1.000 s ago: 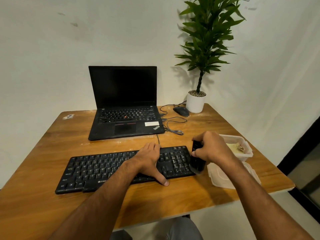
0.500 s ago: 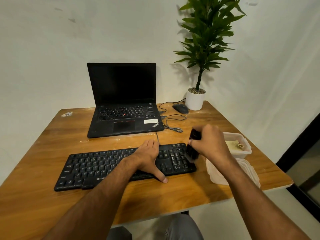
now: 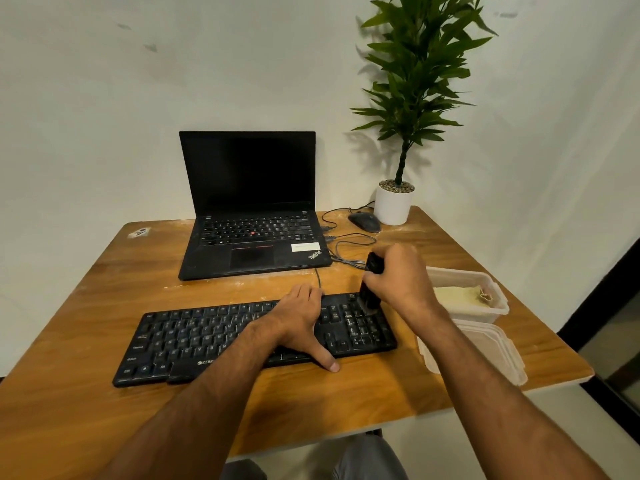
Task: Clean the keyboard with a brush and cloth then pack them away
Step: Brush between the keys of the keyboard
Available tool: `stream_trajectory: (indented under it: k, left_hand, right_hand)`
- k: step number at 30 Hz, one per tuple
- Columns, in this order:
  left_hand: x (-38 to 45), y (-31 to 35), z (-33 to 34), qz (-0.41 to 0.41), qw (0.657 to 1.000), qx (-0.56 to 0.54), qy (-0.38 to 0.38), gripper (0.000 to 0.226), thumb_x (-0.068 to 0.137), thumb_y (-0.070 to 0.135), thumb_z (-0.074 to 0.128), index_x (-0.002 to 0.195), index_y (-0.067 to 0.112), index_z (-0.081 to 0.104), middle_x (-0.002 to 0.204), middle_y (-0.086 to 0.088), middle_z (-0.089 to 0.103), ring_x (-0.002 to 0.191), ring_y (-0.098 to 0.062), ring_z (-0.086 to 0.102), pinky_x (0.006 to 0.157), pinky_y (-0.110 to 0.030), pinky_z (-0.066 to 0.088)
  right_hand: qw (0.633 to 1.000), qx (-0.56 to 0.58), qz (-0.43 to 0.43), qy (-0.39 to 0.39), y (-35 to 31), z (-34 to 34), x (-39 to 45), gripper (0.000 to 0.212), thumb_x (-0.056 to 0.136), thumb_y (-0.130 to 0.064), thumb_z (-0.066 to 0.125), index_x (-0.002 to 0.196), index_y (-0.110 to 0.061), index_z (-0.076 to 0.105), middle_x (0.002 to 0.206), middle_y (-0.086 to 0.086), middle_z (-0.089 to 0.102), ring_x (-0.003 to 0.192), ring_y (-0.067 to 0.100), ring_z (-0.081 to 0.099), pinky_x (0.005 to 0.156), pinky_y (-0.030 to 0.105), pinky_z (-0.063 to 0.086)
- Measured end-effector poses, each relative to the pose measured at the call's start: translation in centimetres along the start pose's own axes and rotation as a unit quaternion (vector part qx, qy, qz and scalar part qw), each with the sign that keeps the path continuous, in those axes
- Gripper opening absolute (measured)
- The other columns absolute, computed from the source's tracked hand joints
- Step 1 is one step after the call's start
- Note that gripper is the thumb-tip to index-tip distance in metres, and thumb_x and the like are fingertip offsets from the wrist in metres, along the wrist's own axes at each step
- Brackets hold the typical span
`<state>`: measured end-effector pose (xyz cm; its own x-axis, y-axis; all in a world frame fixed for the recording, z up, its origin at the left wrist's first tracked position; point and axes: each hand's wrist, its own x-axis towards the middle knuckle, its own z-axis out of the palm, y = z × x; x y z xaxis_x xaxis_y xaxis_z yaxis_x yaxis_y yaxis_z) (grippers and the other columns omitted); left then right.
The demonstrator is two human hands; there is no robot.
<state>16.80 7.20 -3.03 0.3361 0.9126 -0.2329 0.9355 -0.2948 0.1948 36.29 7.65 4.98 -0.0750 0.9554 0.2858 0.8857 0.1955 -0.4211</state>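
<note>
A black keyboard [image 3: 194,337] lies across the front of the wooden table. My left hand [image 3: 301,320] rests flat on its middle keys, thumb stretched over the front edge. My right hand [image 3: 401,282] grips a black brush [image 3: 372,282] upright, with the bristle end touching the keys at the keyboard's far right corner. A pale folded cloth [image 3: 460,296] sits inside a white plastic container [image 3: 498,306] just right of my right hand.
The container's lid [image 3: 502,355] lies at the table's right edge. An open black laptop [image 3: 249,216] stands behind the keyboard. A mouse [image 3: 363,221] with loose cables and a potted plant [image 3: 394,206] occupy the back right corner.
My right hand has carried the brush from beside the keyboard's right end up onto its far right keys. My left hand has stayed put on the keys.
</note>
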Motion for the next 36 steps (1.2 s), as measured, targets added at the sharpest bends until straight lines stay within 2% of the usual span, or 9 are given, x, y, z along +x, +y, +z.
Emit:
stream_trajectory:
  k: [5,9,15,19,22,25,28,31,36]
  left_hand:
    - [-0.2,0.0,0.0,0.002,1.0,-0.002,0.006,0.142,0.052,0.077,0.088,0.159,0.012,0.021,0.149,-0.004,0.032,0.135,-0.021,0.032,0.122,-0.04,0.033]
    - [-0.2,0.1,0.0,0.003,1.0,-0.006,0.005,0.142,0.052,0.077,0.087,0.16,0.012,0.02,0.149,-0.004,0.032,0.136,-0.021,0.031,0.122,-0.04,0.031]
    - [-0.3,0.1,0.1,0.004,1.0,0.006,0.004,0.143,0.053,0.078,0.086,0.16,0.011,0.019,0.15,-0.005,0.031,0.137,-0.021,0.03,0.123,-0.041,0.031]
    - [-0.1,0.0,0.1,0.003,1.0,0.002,0.005,0.141,0.052,0.079,0.086,0.158,0.013,0.021,0.148,-0.004,0.032,0.134,-0.021,0.031,0.121,-0.042,0.033]
    - [0.1,-0.1,0.2,0.003,1.0,-0.003,0.005,0.139,0.051,0.078,0.087,0.157,0.014,0.024,0.147,-0.004,0.033,0.134,-0.021,0.031,0.121,-0.044,0.033]
    - [0.2,-0.2,0.2,0.004,1.0,-0.004,0.006,0.138,0.05,0.079,0.087,0.155,0.014,0.026,0.146,-0.003,0.033,0.133,-0.021,0.032,0.121,-0.043,0.034]
    - [0.2,-0.3,0.3,0.005,1.0,-0.008,0.012,0.134,0.047,0.08,0.087,0.151,0.017,0.03,0.141,-0.002,0.035,0.129,-0.019,0.033,0.118,-0.043,0.037]
    - [0.2,-0.5,0.4,0.007,1.0,-0.003,0.013,0.133,0.047,0.082,0.085,0.149,0.017,0.031,0.138,-0.001,0.036,0.126,-0.019,0.034,0.117,-0.042,0.038]
    - [0.1,-0.3,0.3,0.006,1.0,0.0,0.008,0.138,0.051,0.079,0.086,0.155,0.013,0.026,0.144,-0.003,0.034,0.131,-0.02,0.033,0.119,-0.042,0.035]
  right_hand:
    - [0.997,-0.043,0.024,-0.057,0.5,1.0,-1.2,0.016,0.079,-0.026,0.081,0.091,-0.018,0.074,0.082,-0.004,0.068,0.074,0.011,0.064,0.059,0.023,0.052]
    - [0.984,-0.042,0.055,-0.163,0.7,-1.1,-1.3,0.029,0.075,-0.018,0.086,0.101,-0.018,0.075,0.097,0.001,0.072,0.08,0.015,0.067,0.067,0.033,0.062]
    - [1.0,0.013,0.013,-0.018,-0.2,0.6,-1.3,0.024,0.084,-0.026,0.078,0.107,-0.021,0.071,0.095,-0.002,0.071,0.091,0.015,0.067,0.068,0.023,0.05]
    - [0.997,-0.009,0.018,-0.07,0.1,0.2,-2.3,0.048,0.083,-0.019,0.08,0.129,-0.02,0.066,0.117,0.0,0.071,0.107,0.015,0.065,0.084,0.024,0.048]
    - [0.99,-0.017,0.016,-0.138,0.8,-1.1,-2.2,0.059,0.078,-0.018,0.084,0.133,-0.028,0.064,0.126,-0.004,0.068,0.114,0.014,0.062,0.092,0.026,0.049]
    - [0.991,0.011,-0.026,-0.133,0.5,-1.9,-1.0,0.057,0.075,-0.021,0.086,0.128,-0.031,0.067,0.121,-0.004,0.069,0.113,0.015,0.063,0.097,0.033,0.051]
    - [0.989,0.061,-0.084,-0.103,-0.8,-1.1,-0.3,0.039,0.076,-0.018,0.086,0.112,-0.027,0.073,0.106,-0.007,0.072,0.103,0.011,0.064,0.092,0.035,0.053]
    - [0.982,0.039,-0.112,-0.148,-1.2,0.5,-0.3,0.048,0.077,-0.017,0.085,0.12,-0.03,0.07,0.117,-0.009,0.07,0.112,0.009,0.06,0.097,0.031,0.048]
    - [0.978,-0.022,-0.078,-0.192,0.4,-0.4,0.6,0.055,0.075,-0.016,0.086,0.125,-0.032,0.069,0.129,-0.007,0.066,0.121,0.012,0.058,0.103,0.034,0.047]
